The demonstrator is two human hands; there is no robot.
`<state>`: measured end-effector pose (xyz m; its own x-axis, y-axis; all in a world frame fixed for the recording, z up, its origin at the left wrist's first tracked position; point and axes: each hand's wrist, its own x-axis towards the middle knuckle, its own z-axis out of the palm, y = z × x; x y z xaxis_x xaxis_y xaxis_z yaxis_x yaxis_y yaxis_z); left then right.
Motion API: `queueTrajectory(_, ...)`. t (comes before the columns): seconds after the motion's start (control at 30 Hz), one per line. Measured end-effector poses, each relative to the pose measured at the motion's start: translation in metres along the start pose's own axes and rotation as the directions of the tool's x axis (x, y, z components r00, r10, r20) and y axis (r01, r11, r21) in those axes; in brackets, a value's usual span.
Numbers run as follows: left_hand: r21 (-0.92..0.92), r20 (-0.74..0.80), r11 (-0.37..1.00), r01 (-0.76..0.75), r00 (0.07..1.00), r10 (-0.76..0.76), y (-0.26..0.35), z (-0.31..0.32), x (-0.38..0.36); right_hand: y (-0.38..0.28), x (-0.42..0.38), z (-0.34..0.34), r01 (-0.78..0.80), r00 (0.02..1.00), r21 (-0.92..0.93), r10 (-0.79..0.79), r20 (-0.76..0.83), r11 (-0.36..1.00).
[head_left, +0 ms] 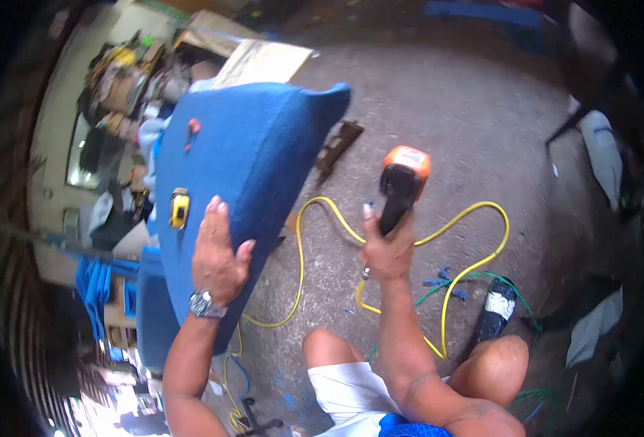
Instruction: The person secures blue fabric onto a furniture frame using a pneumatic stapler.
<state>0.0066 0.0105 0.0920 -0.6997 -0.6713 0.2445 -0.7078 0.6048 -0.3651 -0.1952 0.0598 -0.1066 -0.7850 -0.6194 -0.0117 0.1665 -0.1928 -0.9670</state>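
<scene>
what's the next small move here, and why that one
Probably bring the orange and black tool in the right hand over to the blue fabric-covered piece. The left hand lies flat on that piece, seemingly steadying it, while the tool is held apart from it, and the yellow hose lies in loose loops.

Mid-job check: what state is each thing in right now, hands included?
Left hand: open, on the blue cover.
Right hand: closed around the tool's handle.
Orange and black tool: held off the floor; running or not, cannot tell.
Blue cover: stretched over the large piece.
Tape measure: lying on the cover.
Yellow hose: loosely looped.
</scene>
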Motion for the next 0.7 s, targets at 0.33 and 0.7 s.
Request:
queueTrajectory(0.33, -0.011, 0.086, 0.984, 0.175, 0.981, -0.174, -0.030, -0.038, -0.073, 0.121, 0.002, -0.016, -0.088, 0.863, -0.780, 0.439, 0.251, 0.619)
queueTrajectory(0.7, -0.088, 0.112, 0.904, 0.418, 0.906, -0.408, -0.061, -0.011, -0.139, 0.267, -0.106, -0.035, 0.535, 0.528, -0.784, 0.599, 0.602, 0.316)
